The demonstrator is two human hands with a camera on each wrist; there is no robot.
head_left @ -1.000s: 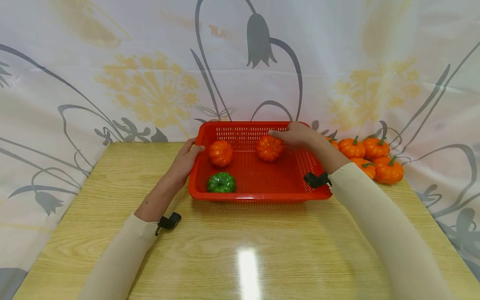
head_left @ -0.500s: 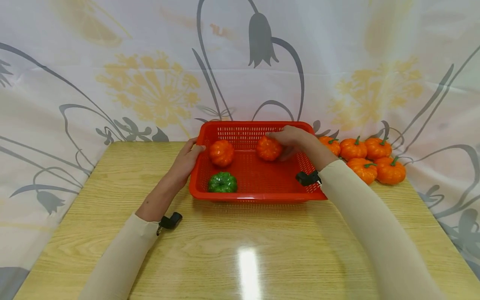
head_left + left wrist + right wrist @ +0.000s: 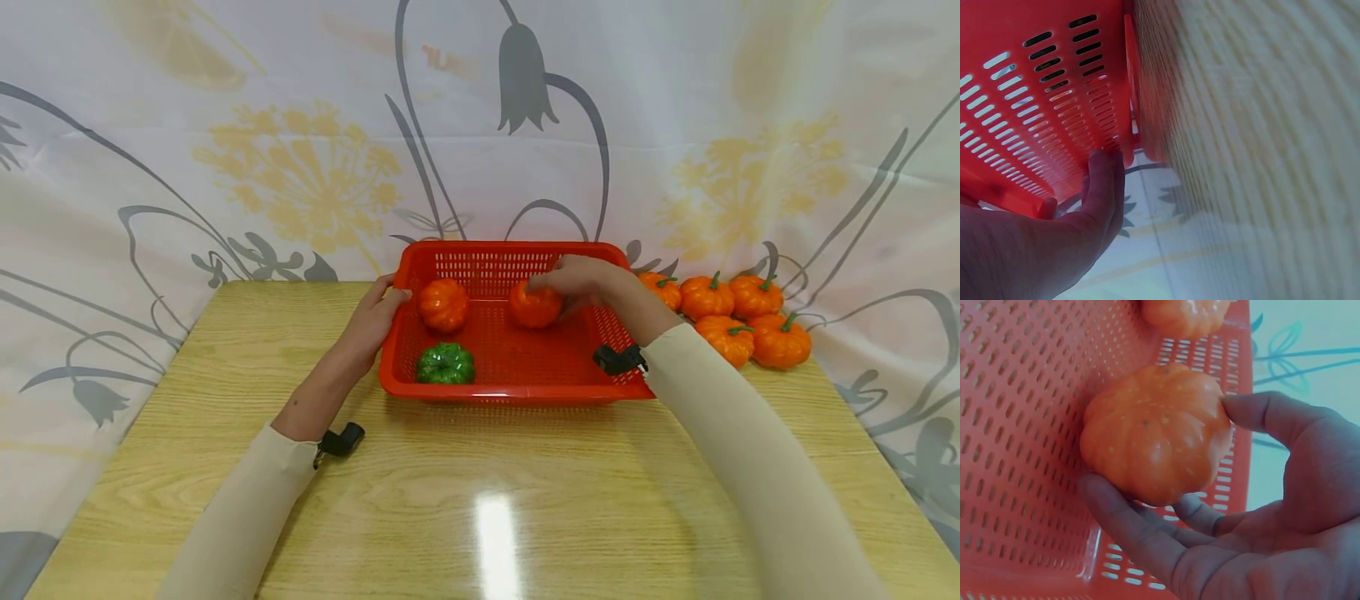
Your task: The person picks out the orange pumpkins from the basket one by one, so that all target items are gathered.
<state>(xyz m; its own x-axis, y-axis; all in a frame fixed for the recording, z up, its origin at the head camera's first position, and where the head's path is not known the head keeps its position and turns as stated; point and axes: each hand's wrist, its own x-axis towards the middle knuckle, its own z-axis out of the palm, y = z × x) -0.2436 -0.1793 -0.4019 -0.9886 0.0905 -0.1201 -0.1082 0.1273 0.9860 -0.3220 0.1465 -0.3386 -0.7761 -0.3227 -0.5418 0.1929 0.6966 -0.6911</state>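
Observation:
A red plastic basket with slotted walls stands on the wooden table. My left hand grips its left rim, thumb over the edge; in the left wrist view the fingers lie along the outer wall. Inside the basket, my right hand holds an orange toy pumpkin. The right wrist view shows the thumb on one side of this pumpkin and the fingers on the other. Another orange pumpkin lies at the basket's left, with a green pumpkin in front of it.
Several orange pumpkins with green stems sit grouped on the table right of the basket, beside the right forearm. A patterned curtain hangs behind the table.
My right hand and its pumpkin have moved slightly lower and to the left within the basket. The left hand stays on the rim, and the other pumpkins have not moved.

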